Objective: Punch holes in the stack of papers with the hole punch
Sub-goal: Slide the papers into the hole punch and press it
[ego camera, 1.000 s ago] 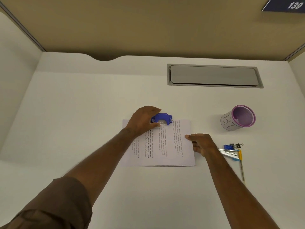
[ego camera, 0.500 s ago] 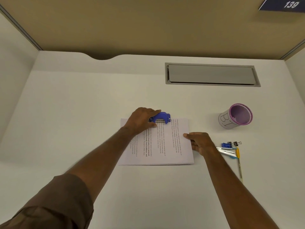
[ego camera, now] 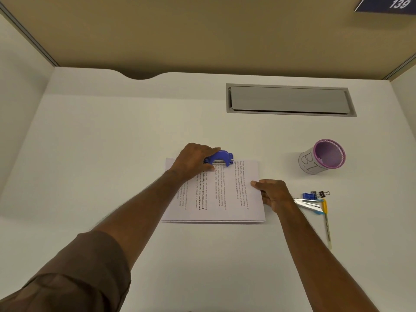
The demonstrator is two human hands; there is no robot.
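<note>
Hole punch (ego camera: 219, 159) on far edge of paper stack (ego camera: 216, 192); cup (ego camera: 322, 156) far right; pen (ego camera: 326, 221), clips (ego camera: 315, 195) right of stack.

Place: office cubicle.
Partitions: beige panels (ego camera: 202, 30) enclosing a white desk (ego camera: 112, 131).
Desk fitting: grey cable hatch (ego camera: 290, 100) sitting flush.
Sign: numbered plate (ego camera: 389, 4) showing 139.
Supplies: pen cup (ego camera: 322, 157), binder clips (ego camera: 315, 195) lying nearby.

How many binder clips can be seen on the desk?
2: a blue binder clip and a black binder clip, side by side right of the right hand. More could be hidden under the hand.
</note>
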